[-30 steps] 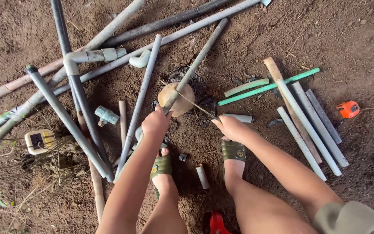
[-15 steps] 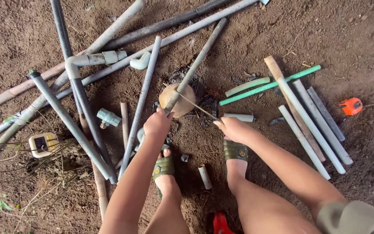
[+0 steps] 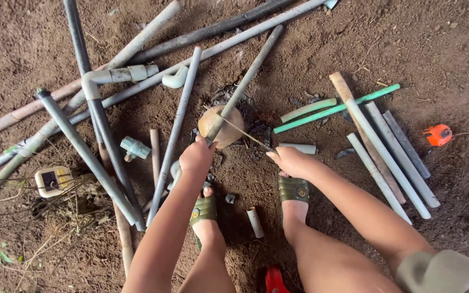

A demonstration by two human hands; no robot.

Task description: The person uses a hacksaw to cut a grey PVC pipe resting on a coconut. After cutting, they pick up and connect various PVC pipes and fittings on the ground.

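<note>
Bare brown dirt floor (image 3: 435,43) is under everything, with many pipes lying around. From the head view, the left hand (image 3: 196,157) closes its grip on a grey pipe (image 3: 248,73) whose long axis runs up-right, away from it. The right hand (image 3: 291,161) holds narrowly a thin blade (image 3: 245,134), which crosses that pipe over a round stone (image 3: 225,127).

Green pipe (image 3: 336,109), orange tape measure (image 3: 438,134)

Pipes (image 3: 176,130): matt grey plastic, dusty. Round block (image 3: 221,126): rough wood. Ground (image 3: 451,49): coarse dry soil. Sandals (image 3: 294,189): smooth rubber.
</note>
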